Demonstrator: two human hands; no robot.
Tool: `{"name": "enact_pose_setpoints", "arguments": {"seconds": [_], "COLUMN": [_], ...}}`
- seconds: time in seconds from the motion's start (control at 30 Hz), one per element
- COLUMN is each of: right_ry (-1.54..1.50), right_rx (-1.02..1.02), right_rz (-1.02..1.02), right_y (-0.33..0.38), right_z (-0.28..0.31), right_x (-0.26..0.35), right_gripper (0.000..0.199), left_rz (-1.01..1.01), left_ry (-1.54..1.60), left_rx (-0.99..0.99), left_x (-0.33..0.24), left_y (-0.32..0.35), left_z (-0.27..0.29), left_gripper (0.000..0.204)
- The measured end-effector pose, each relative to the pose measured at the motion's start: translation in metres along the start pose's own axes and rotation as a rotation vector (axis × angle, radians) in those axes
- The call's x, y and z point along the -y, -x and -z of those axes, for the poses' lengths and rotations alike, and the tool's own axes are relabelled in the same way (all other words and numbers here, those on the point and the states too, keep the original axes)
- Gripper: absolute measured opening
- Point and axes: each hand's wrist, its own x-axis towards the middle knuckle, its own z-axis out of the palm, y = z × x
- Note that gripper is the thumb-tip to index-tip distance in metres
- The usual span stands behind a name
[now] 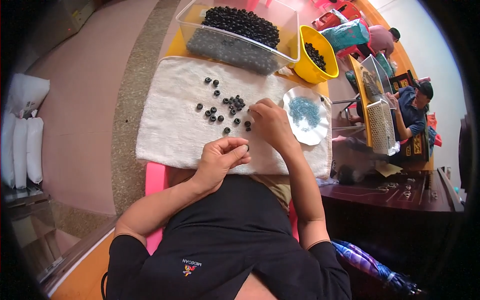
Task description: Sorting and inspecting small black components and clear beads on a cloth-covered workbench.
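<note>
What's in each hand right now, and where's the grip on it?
Left hand pinches a small black ring by its rim between thumb and fingertips. Right hand reaches among the loose black rings on the white towel; its grip can't be told.

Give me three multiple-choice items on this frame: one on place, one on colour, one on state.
1. Where do the loose black rings lie?
A. on the white towel
B. on the floor
C. in the white dish

2. What colour is the bowl beside the clear bin?
A. red
B. yellow
C. green

3. What is the left hand doing?
A. lying flat and open
B. gripping the bin
C. pinching a small black ring

Answers: 1 A, the rings are scattered on the towel. 2 B, the bowl is plainly yellow. 3 C, the fingertips close on a dark ring, while the right hand reaches into the scatter.
</note>
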Motion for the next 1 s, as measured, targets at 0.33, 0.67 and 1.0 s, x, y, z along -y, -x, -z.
{"name": "enact_pose_setpoints", "arguments": {"seconds": [0.33,0.67,1.0], "right_ry": [0.001,0.128,0.182], "right_rx": [-0.144,0.000,0.027], "right_rz": [-0.200,-0.255,-0.218], "right_y": [0.058,0.067,0.061], "right_z": [0.075,0.082,0.077], "right_x": [-0.058,-0.073,-0.078], "right_gripper": [0.012,0.016,0.013], "left_rz": [0.060,0.062,0.071], "left_ry": [-0.073,-0.060,-0.079], "left_rx": [0.015,0.019,0.012], "left_x": [-0.003,0.003,0.001], "left_y": [0.000,-0.001,-0.001], "left_z": [-0.001,0.000,0.000], "left_gripper": [0.017,0.017,0.017]}}
